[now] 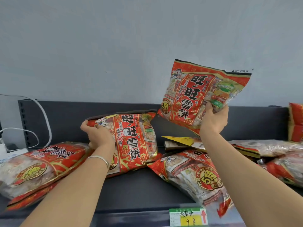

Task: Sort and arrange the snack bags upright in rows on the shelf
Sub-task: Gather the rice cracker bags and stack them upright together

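Observation:
My right hand [214, 119] grips the lower edge of a red snack bag [199, 94] and holds it upright in the air above the dark shelf [131, 190]. My left hand [98, 136] grips the left side of a second red snack bag [132, 141], which stands nearly upright on the shelf, leaning against the back panel. Other red bags lie flat: one at the left [41, 166], one at the front right [193, 176], more at the far right [270, 149].
The shelf's dark back panel [73, 122] runs behind the bags below a grey wall. White cables [41, 112] hang at the left end. A green and yellow price tag [187, 217] sits on the shelf's front rail. Another upright red bag [296, 122] stands at the right edge.

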{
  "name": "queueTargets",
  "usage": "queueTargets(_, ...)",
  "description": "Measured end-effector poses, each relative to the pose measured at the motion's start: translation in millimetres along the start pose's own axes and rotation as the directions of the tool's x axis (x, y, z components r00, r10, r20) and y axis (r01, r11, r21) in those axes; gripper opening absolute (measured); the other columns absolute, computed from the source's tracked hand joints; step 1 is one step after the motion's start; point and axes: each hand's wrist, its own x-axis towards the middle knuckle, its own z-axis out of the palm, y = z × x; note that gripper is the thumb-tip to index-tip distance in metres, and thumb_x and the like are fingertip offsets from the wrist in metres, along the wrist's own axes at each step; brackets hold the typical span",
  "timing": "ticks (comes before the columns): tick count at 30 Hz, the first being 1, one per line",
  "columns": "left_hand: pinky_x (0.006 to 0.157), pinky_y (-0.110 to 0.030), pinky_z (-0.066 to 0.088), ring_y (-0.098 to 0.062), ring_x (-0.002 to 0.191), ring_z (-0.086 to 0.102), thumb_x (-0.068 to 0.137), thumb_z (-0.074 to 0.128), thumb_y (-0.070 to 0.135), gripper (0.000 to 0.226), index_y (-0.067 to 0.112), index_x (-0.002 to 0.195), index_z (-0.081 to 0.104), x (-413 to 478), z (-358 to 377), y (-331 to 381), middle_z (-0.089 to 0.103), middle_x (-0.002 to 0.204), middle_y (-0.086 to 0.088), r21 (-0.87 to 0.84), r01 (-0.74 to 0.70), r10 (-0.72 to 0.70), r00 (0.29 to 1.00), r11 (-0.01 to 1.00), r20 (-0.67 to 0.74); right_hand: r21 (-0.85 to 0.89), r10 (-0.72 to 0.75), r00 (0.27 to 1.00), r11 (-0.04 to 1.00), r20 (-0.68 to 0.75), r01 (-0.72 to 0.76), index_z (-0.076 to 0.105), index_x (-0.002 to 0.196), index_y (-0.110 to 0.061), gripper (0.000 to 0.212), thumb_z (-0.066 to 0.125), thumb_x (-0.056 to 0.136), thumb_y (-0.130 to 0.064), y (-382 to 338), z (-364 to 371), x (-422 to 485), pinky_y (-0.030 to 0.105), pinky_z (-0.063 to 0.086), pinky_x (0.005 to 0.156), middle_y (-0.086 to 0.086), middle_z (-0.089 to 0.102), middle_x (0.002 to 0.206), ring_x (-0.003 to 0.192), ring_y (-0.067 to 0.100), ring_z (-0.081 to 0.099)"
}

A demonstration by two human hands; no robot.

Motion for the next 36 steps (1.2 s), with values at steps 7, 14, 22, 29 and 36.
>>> queueTargets(7,0.096,-0.052,0.043,-0.029,0.108,0.054,0.094,0.032,0.014,0.041,0.031,0.131,0.038,-10.7,-2.6,14.8,0.053,0.103,0.002,-0.114,0.008,-0.007,1.0,0.993,0.014,-0.079,-0.04,0.994,0.996,0.104,0.048,0.055,0.115,-0.024,0.025,0.06,0.091,-0.033,0.5,1.9,-4.1,0.03,0.042,0.071,-0.011,0.061,0.094,0.079,0.011,0.057)
queueTargets(14,0.076,-0.042,0.048,-0.032,0.089,0.06,0.094,0.033,0.02,0.026,0.008,0.092,0.056,-4.6,-7.9,36.2,0.063,0.101,-0.016,0.122,0.008,-0.019,0.996,0.993,0.085,-0.065,-0.01,0.981,0.998,0.196,0.023,0.054,0.106,-0.028,0.017,0.061,0.091,-0.033,1.7,1.0,6.7,0.027,0.038,0.065,-0.018,0.056,0.082,0.066,-0.006,0.05)
queueTargets(22,0.078,-0.039,0.031,-0.022,0.079,0.051,0.093,0.038,0.051,0.038,0.016,0.093,0.053,-21.3,-0.5,49.8,0.057,0.086,-0.001,0.585,-0.479,0.373,0.878,0.655,0.3,-0.053,-0.026,0.967,0.998,0.252,0.04,0.056,0.106,-0.028,0.018,0.061,0.09,-0.035,-0.4,1.8,12.2,0.022,0.036,0.058,-0.016,0.059,0.083,0.067,0.0,0.054)
queueTargets(29,0.095,-0.047,0.025,-0.026,0.107,0.055,0.071,0.023,0.089,0.082,0.029,0.113,0.059,-31.8,15.8,68.0,0.065,0.102,0.002,0.776,-0.63,0.138,0.768,-0.008,0.625,-0.006,-0.028,0.96,1.0,0.28,0.03,0.055,0.1,-0.03,0.015,0.064,0.089,-0.034,-8.3,5.3,22.7,0.032,0.046,0.072,-0.021,0.058,0.077,0.07,0.001,0.057)
queueTargets(36,0.1,-0.047,0.028,-0.027,0.119,0.05,0.07,0.027,0.089,0.089,0.023,0.124,0.053,-56.7,48.0,71.7,0.06,0.122,-0.001,0.689,-0.71,0.036,0.692,-0.148,0.721,0.041,-0.016,0.944,0.999,0.331,0.002,0.055,0.098,-0.032,0.014,0.065,0.088,-0.036,-12.4,10.1,27.3,0.042,0.054,0.082,-0.014,0.065,0.086,0.083,0.013,0.066)
